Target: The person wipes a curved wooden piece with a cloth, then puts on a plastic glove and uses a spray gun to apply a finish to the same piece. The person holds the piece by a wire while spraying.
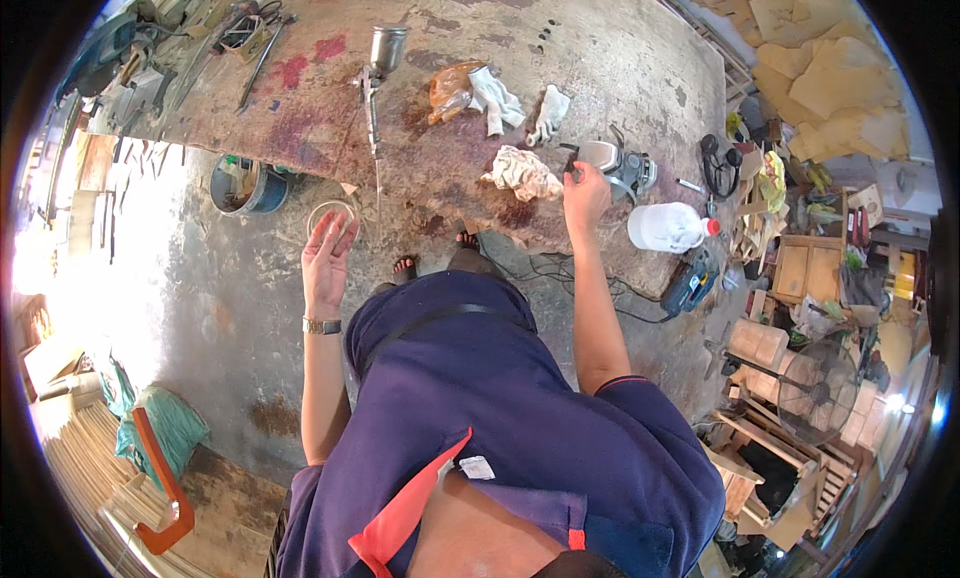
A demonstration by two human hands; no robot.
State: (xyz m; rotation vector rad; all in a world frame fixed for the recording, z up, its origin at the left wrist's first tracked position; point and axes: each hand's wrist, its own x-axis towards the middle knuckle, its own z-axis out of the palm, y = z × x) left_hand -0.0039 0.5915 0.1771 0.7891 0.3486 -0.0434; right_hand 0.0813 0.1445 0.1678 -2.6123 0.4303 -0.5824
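Note:
My left hand point(328, 258), with a watch on the wrist, is raised off the table's near edge. Its fingers hold a thin pale ring point(312, 218), which could be a nearly used-up tape roll. My right hand point(588, 200) is closed at the left side of a grey respirator mask point(612, 163) on the table, its fingertips at a dark part there. A crumpled, stained cloth point(523, 173) lies just left of that hand. To its right, a translucent white bottle with a red cap point(665, 228) lies on its side.
The worn, paint-stained table point(610, 68) bears a spray gun point(372, 108), white gloves point(497, 100), an orange plastic bag point(452, 90), black headphones point(720, 166) and a blue power tool point(690, 283). A bucket point(250, 190) stands left below the edge. A fan point(815, 390) stands at right; cables trail on the floor.

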